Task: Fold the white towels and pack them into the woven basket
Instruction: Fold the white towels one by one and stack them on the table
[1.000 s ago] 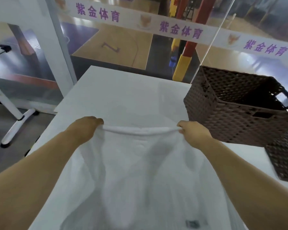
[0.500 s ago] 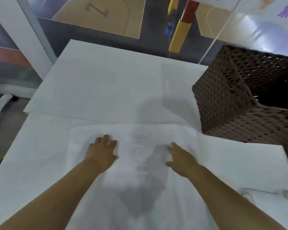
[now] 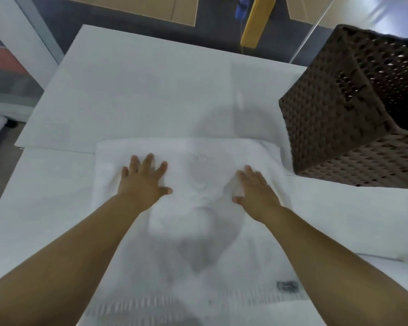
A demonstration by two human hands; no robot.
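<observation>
Left hand [image 3: 144,178] and right hand [image 3: 254,188] flat, fingers released, pressing towel [image 3: 198,231] beside woven basket [image 3: 335,128]; probably smoothing before folding.

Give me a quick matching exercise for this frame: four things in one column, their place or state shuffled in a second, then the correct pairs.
Things:
1. white towel
2. woven basket
3. left hand
4. grey tag

Places or states:
A. stands at the table's far right
B. flat, fingers spread, on the towel
C. spread flat on the table
D. on the towel's near right part

Pairs: 1-C, 2-A, 3-B, 4-D
</observation>
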